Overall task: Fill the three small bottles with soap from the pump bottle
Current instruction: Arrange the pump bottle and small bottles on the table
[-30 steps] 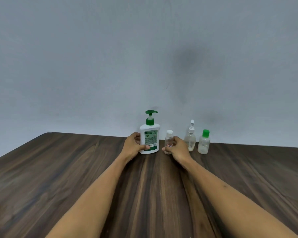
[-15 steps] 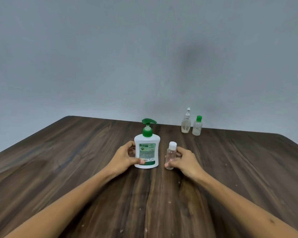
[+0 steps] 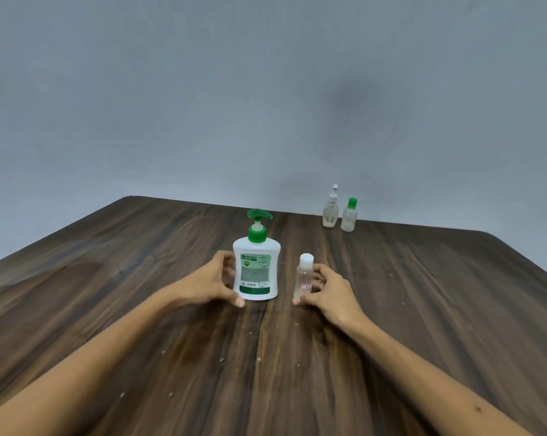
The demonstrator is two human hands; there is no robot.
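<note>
Soap pump bottle (image 3: 255, 271), white with a green pump head, stands upright on the dark wooden table (image 3: 439, 309). The left hand (image 3: 213, 283) curls around its left side, thumb at the base. Just right of the pump bottle stands a clear small bottle with a white cap (image 3: 304, 275); the right hand (image 3: 327, 291) holds it with curled fingers. Far behind and right of the pump bottle, near the table edge, stand a small spray bottle (image 3: 330, 209) and a small green-capped bottle (image 3: 349, 215), close together.

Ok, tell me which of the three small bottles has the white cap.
The clear small bottle beside the pump bottle, with the right hand around it. The two at the table's far edge differ: one has a green cap, the other a spray top.
</note>
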